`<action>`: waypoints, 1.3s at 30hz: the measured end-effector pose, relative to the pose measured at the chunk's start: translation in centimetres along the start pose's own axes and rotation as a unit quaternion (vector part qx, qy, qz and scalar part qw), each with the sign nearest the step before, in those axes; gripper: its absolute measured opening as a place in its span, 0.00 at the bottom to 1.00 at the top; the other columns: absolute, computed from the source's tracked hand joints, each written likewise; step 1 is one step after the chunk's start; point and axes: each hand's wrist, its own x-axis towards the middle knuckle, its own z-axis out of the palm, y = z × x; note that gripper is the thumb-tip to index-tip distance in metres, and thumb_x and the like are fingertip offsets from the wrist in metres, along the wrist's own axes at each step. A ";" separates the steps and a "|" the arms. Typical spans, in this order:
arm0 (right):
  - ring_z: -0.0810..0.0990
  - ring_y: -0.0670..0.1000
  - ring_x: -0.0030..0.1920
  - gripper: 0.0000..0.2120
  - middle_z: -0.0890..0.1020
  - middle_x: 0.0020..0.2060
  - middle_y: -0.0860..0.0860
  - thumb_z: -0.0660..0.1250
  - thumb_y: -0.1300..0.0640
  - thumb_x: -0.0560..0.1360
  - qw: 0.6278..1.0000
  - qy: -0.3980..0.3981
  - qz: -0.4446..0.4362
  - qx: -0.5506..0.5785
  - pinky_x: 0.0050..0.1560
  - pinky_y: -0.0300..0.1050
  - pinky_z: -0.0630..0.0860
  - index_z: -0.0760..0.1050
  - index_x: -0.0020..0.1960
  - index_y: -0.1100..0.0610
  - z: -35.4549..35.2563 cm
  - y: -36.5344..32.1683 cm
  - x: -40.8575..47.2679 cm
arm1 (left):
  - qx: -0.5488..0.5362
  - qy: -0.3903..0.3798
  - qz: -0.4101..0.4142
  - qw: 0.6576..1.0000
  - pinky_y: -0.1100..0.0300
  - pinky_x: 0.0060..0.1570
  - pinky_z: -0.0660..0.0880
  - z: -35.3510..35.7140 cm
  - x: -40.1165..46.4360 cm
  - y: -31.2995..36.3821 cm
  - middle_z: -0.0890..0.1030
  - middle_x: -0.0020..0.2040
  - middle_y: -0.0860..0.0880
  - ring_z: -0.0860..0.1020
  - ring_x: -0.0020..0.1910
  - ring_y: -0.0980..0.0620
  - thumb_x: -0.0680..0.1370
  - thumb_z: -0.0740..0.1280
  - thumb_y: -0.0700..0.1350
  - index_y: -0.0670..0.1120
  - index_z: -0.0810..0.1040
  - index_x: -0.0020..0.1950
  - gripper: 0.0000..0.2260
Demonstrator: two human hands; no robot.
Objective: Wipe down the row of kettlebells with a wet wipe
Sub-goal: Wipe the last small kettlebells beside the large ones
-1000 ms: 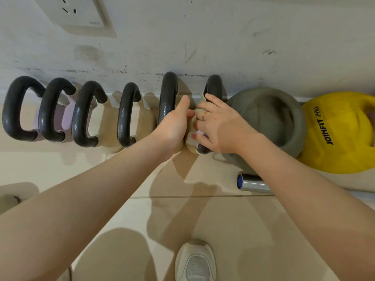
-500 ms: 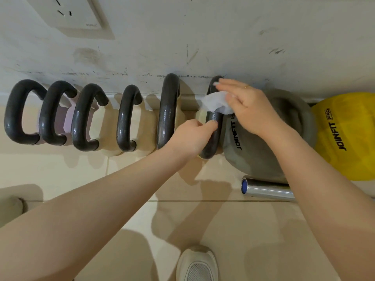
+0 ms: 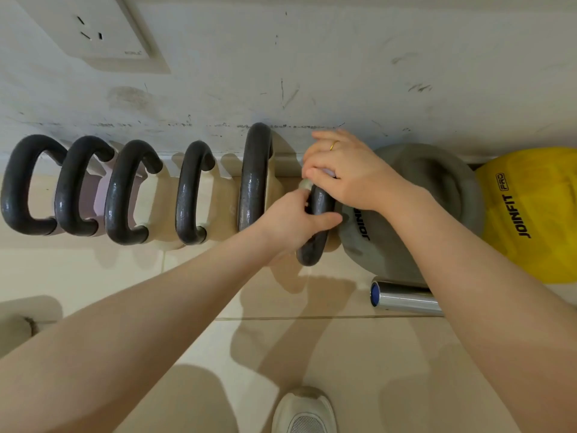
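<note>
A row of several kettlebells with black handles stands along the wall, from the far-left kettlebell (image 3: pixel 22 185) to the sixth kettlebell's handle (image 3: pixel 315 232). My left hand (image 3: pixel 293 223) grips that sixth handle near its middle. My right hand (image 3: pixel 346 170), with a gold ring, curls over the handle's upper part and presses the white wet wipe (image 3: pixel 327 173) on it; only a sliver of wipe shows under the fingers. Right of it sit a grey JOINFIT kettlebell (image 3: pixel 415 214) and a yellow JOINFIT kettlebell (image 3: pixel 537 214).
A chrome bar end (image 3: pixel 402 300) with a blue cap lies on the tiled floor (image 3: pixel 343 354) in front of the grey kettlebell. A wall socket (image 3: pixel 93 29) is at upper left. My white shoe (image 3: pixel 304 410) shows at the bottom edge.
My right hand has slid down the sixth handle from its top, bunching the wipe under the fingers. My left hand has stayed gripped on that handle.
</note>
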 end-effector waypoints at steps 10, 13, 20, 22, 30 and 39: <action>0.75 0.46 0.47 0.21 0.80 0.41 0.48 0.54 0.50 0.79 0.964 -0.028 0.125 0.232 0.53 0.42 0.67 0.79 0.34 0.53 -1.2 -1.8 0.8 | -0.034 0.017 0.020 0.999 0.50 0.50 0.79 0.4 -2.8 -3.0 0.80 0.41 0.46 0.80 0.44 0.46 0.72 0.71 0.49 0.46 0.73 0.47 0.11; 0.76 0.46 0.50 0.24 0.81 0.44 0.50 0.54 0.47 0.80 0.968 -0.071 0.103 0.218 0.56 0.41 0.67 0.82 0.36 0.55 -2.0 -1.9 0.9 | -0.037 0.026 0.019 0.999 0.45 0.52 0.78 0.4 -3.1 -3.2 0.80 0.43 0.43 0.80 0.47 0.43 0.71 0.71 0.50 0.45 0.73 0.49 0.13; 0.76 0.47 0.33 0.18 0.79 0.31 0.51 0.54 0.52 0.80 0.794 0.182 0.356 0.458 0.41 0.39 0.74 0.78 0.43 0.60 0.8 -2.8 2.9 | -0.044 0.045 0.021 0.998 0.46 0.53 0.78 0.5 -2.2 -2.8 0.81 0.45 0.44 0.81 0.47 0.44 0.72 0.71 0.49 0.45 0.73 0.49 0.12; 0.78 0.52 0.47 0.18 0.78 0.46 0.53 0.53 0.48 0.80 0.738 0.198 0.387 0.517 0.56 0.47 0.75 0.75 0.57 0.58 1.5 -3.4 2.2 | -0.048 0.049 0.027 0.997 0.47 0.52 0.78 0.7 -2.0 -2.8 0.81 0.46 0.44 0.80 0.46 0.45 0.72 0.71 0.49 0.45 0.74 0.51 0.13; 0.79 0.50 0.52 0.20 0.80 0.55 0.53 0.53 0.44 0.79 0.650 0.225 0.361 0.629 0.48 0.43 0.74 0.73 0.62 0.53 2.8 -5.4 -1.9 | -0.015 0.059 0.048 0.997 0.51 0.46 0.76 0.5 -0.8 -2.3 0.79 0.41 0.46 0.78 0.42 0.47 0.73 0.69 0.49 0.43 0.74 0.49 0.12; 0.77 0.57 0.56 0.26 0.78 0.56 0.56 0.55 0.38 0.76 0.643 0.177 0.412 0.621 0.63 0.56 0.72 0.69 0.65 0.55 2.5 -2.8 0.9 | -0.031 0.049 0.036 0.998 0.58 0.42 0.75 0.6 0.1 -1.2 0.78 0.42 0.49 0.77 0.41 0.51 0.75 0.67 0.50 0.44 0.74 0.55 0.13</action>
